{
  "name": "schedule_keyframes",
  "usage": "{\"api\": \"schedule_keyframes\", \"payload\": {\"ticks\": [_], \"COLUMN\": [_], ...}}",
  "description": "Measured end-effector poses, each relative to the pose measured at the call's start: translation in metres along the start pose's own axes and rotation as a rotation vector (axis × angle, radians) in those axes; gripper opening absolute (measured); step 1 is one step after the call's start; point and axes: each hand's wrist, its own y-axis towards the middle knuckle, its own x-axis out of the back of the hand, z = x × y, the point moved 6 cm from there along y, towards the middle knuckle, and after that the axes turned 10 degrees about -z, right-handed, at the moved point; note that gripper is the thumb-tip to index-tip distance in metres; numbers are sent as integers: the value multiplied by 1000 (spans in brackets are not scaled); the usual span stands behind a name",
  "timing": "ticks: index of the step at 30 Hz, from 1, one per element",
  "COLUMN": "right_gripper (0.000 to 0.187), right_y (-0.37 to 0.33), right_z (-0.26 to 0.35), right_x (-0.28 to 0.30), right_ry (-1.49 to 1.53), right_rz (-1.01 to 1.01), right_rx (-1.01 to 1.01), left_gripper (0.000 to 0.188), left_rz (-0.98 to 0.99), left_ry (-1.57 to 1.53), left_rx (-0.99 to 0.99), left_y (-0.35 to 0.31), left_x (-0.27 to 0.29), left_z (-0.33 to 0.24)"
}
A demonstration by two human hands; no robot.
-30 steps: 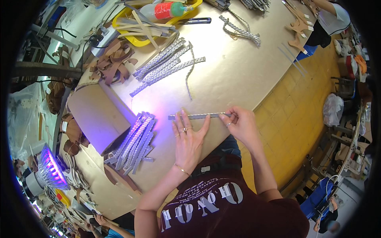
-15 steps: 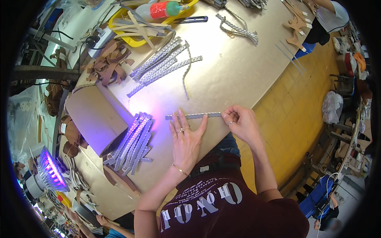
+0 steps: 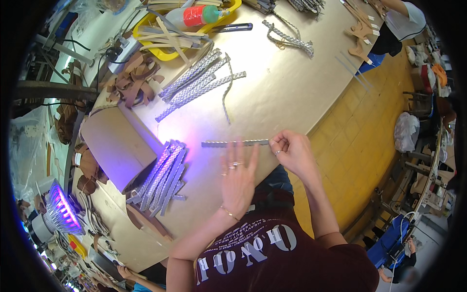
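A narrow grey braided strip (image 3: 219, 144) lies straight across the table near its front edge. My right hand (image 3: 292, 150) pinches the strip's right end between thumb and fingertips. Over the middle of the strip, my left hand (image 3: 238, 177) is spread flat with its fingers apart, slightly blurred; whether its fingertips touch the strip I cannot tell. To the left of that hand lies a stack of similar braided strips (image 3: 163, 177), lit purple. Farther back, another loose group of silvery braided strips (image 3: 197, 87) rests on the table.
A curved brown board (image 3: 119, 146) stands beside the stack, with a purple-lit lamp (image 3: 63, 209) left of it. Brown leather scraps (image 3: 134, 80), a yellow tray (image 3: 168, 51) with a bottle, a cutter knife (image 3: 233, 27) and a braided bundle (image 3: 289, 39) lie farther back.
My left hand has slid to the right along the strip and its fingers have shifted nearer to me. My right hand keeps its pinch on the end, having moved very slightly left.
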Motion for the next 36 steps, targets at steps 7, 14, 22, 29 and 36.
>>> {"api": "schedule_keyframes", "payload": {"ticks": [7, 14, 22, 29, 36], "right_gripper": [18, 17, 23, 40, 33], "right_y": [-1, 0, -2, 11, 36], "right_z": [-11, -11, -5, -13, -14], "right_x": [7, 10, 14, 27, 41], "right_ry": [45, 56, -63, -348, -83], "right_rz": [-13, 16, -97, -11, 66], "right_rx": [-55, -55, -37, -56, -98], "left_gripper": [72, 70, 70, 41, 15], "left_rz": [17, 15, -36, -267, -326], "left_ry": [-218, -171, -148, -269, -347], "left_rx": [-12, -27, -26, -15, -13], "left_y": [5, 6, 7, 26, 21], "left_x": [-16, -14, -8, 5, 26], "left_z": [-26, -28, -29, 7, 45]}}
